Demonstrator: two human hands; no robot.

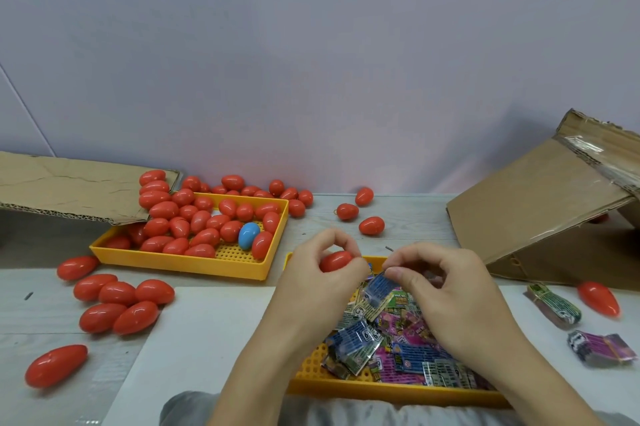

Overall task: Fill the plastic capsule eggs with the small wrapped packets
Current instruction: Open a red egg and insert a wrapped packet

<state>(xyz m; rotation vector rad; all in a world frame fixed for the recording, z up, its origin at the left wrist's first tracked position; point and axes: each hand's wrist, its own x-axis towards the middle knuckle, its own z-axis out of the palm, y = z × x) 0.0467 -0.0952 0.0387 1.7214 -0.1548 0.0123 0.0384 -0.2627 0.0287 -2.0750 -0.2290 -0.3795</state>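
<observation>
- Far left of the hands, loose red eggs lie on the table, one of them alone near the front edge
- Up and left of the hands, a cardboard sheet overhangs the corner of a yellow tray; the tray holds many red eggs and one blue egg, with more red eggs piled behind it
- Just left of the left hand, a white sheet lies on the table
- The left hand curls its fingers and thumb round a red egg, held above the far edge of the near tray
- Between the two hands, touching neither the egg nor the pile that I can tell, a blue packet hangs
- The right hand pinches that packet by its top edge between thumb and fingertips, just right of the egg
- Under both hands, the near tray is heaped with packets, blue, pink and green
- Beyond the hands, three red eggs sit apart on the table
- Right of the right hand lie two banded packet bundles, a lone red egg, and a tilted cardboard box further back
</observation>
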